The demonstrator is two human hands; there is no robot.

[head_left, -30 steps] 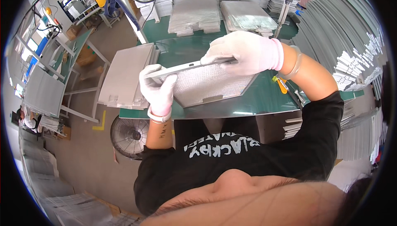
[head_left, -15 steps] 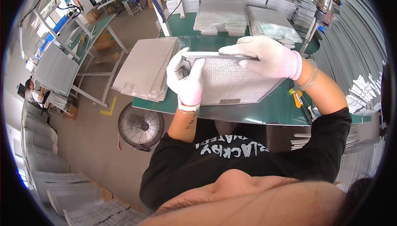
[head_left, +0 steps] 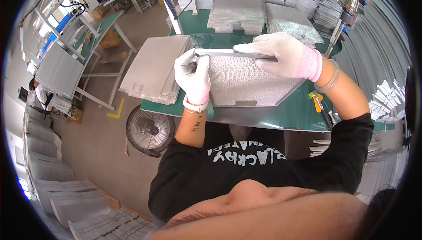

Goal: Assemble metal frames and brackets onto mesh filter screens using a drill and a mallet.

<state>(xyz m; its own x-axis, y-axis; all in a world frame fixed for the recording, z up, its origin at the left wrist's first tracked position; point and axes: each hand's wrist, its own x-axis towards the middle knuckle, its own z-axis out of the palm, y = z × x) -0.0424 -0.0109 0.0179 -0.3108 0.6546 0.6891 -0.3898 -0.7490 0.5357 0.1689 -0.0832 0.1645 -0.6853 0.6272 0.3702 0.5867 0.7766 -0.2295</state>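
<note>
Both my hands wear white gloves and hold a flat, framed metal mesh filter panel (head_left: pixel 255 79) tilted up over the green table. My left hand (head_left: pixel 193 73) pinches the frame's upper left corner between thumb and fingers. Along the top edge, my right hand (head_left: pixel 281 55) grips the pale frame strip, its fingers laid over the far side and its thumb on the mesh. A small dark tab shows at the panel's lower edge, which is at or just above the tabletop; I cannot tell which.
Left of the panel lies a stack of pale grey sheets (head_left: pixel 151 68) on the green table (head_left: pixel 290 115). Mesh sheets (head_left: pixel 235 14) are piled behind. An orange-handled tool (head_left: pixel 317 103) lies right. A floor fan (head_left: pixel 151 130) stands below left; a person (head_left: pixel 40 93) is far left.
My left hand has shifted slightly left and its fingers have closed tighter on the panel's corner. The panel's top edge sits a little higher. My right hand keeps its grip.
</note>
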